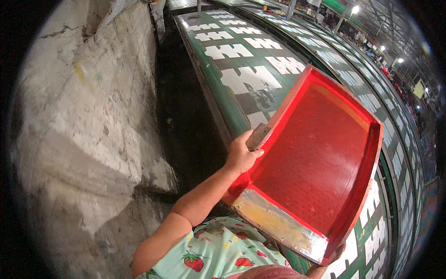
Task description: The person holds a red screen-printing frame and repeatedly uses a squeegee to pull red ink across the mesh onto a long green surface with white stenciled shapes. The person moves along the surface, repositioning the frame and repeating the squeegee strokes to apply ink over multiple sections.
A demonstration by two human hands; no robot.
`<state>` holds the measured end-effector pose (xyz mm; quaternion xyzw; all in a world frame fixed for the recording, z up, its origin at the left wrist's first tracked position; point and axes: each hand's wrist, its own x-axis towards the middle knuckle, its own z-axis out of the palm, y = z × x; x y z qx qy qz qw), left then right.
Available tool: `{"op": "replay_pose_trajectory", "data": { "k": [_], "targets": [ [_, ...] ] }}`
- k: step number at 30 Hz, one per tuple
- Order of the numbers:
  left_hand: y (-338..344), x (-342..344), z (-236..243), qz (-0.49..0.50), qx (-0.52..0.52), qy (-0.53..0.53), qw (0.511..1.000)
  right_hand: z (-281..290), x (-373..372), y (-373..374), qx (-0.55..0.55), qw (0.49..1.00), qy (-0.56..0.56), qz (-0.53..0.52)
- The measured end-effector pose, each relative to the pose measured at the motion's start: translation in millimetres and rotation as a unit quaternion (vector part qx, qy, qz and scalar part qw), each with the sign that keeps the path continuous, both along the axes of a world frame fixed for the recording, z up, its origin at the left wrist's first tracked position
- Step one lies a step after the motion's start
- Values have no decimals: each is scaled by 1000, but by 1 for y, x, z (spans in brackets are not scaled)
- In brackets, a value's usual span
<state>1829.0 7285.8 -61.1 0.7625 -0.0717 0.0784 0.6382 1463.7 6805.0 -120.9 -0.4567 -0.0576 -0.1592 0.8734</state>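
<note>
A screen printing frame [320,139], its mesh and inner walls coated red, is held up tilted in front of me. My left hand [242,153] is closed round its left side, at a small wooden block [258,136], with the thumb on top. At the lower right corner my right hand [319,270] grips the near end; most of its fingers are hidden behind the frame. A bare strip smeared yellow and silver [278,222] runs along the near side. Below and beyond lies a long green printing table [204,60] bearing white cut fabric pieces [251,80].
A rough, stained concrete wall [93,116] rises on the left. Between it and the table runs a dark, narrow aisle [181,107]. More long tables with white pieces [362,76] stretch away on the right, under hanging lamps [355,9].
</note>
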Motion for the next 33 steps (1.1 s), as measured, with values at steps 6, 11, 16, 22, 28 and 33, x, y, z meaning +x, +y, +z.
{"op": "replay_pose_trajectory", "data": {
  "k": [6, 11, 16, 22, 28, 33],
  "targets": [
    [26, 112, 7, 0, -21, -14, 1000, -15, 106, 42, 36, 994, 52, -92],
    [32, 224, 17, -41, 8, -64, 997, -38, 206, 84, 108, 986, 44, -122],
    [59, 309, 12, -81, 2, 10, 997, -61, 271, 126, 164, 980, 39, -104],
    [68, 385, -4, -77, 63, 24, 995, -58, 318, 159, 150, 982, 39, -110],
    [131, 487, -26, -135, 29, 19, 990, -84, 390, 237, 133, 980, 26, -147],
    [229, 592, -40, -130, 16, -1, 991, -84, 472, 322, 58, 980, 58, -182]
  ]
}}
